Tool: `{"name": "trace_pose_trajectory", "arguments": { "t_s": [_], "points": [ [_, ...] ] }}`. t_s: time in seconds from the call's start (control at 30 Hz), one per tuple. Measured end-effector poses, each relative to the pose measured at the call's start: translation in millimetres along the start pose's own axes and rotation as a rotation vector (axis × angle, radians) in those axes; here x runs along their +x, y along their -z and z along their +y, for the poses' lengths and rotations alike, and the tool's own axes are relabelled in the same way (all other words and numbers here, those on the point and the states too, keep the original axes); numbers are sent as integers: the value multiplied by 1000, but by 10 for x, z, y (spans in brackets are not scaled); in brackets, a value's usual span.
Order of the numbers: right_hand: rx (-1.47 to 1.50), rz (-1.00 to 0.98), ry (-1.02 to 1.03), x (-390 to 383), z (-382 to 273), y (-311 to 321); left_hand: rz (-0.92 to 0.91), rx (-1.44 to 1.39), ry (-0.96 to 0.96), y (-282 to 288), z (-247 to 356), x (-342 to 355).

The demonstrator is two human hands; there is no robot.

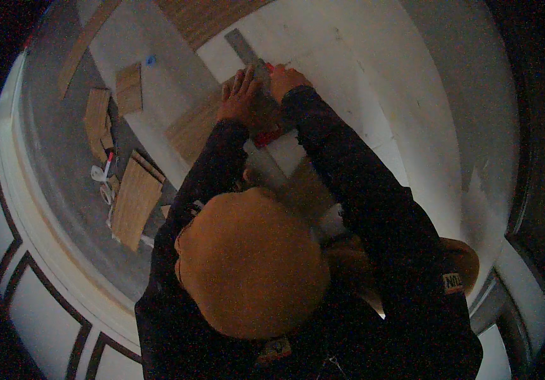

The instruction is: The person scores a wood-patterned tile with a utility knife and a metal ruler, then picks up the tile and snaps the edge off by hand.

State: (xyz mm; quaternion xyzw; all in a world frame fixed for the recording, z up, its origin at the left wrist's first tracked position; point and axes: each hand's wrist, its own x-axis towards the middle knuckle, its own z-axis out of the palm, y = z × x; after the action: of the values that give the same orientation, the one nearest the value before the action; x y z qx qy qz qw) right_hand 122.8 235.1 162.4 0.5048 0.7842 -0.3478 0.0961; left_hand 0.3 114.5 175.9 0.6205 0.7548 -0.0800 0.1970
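Note:
My left hand (239,96) lies flat with its fingers spread, pressing on a grey strip and the wood-look plank (191,130) beside it. The grey flat bar (241,44) sticks out beyond my hands, away from me. My right hand (288,82) is closed at the bar's right side, and a bit of red shows at its fingers. Nearer to me, another red part (267,137) shows between my forearms. Whether the red parts belong to one tool I cannot tell in the dim light. My bent knee (253,263) in brown cloth hides the area below.
Wood-look planking (212,19) lies at the far side. Cut plank pieces (136,199) are scattered on the grey floor at left, with a tape roll (106,193) and a red-and-white marker-like stick (108,163). A small blue thing (151,60) lies farther off. A white-panelled wall (44,304) curves along the left.

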Motion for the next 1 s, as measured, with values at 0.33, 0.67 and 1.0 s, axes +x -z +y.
{"name": "trace_pose_trajectory", "arguments": {
  "t_s": [0.33, 0.67, 1.0],
  "points": [
    [-45, -185, 181, -194, 352, 97, 112, 67, -65, -286, -152, 256],
    [-51, -204, 48, -834, 242, 297, 111, 110, -45, -244, -568, 378],
    [-94, -108, 38, 128, -496, 128, -167, -155, 135, -52, -506, 192]
  ]
}}
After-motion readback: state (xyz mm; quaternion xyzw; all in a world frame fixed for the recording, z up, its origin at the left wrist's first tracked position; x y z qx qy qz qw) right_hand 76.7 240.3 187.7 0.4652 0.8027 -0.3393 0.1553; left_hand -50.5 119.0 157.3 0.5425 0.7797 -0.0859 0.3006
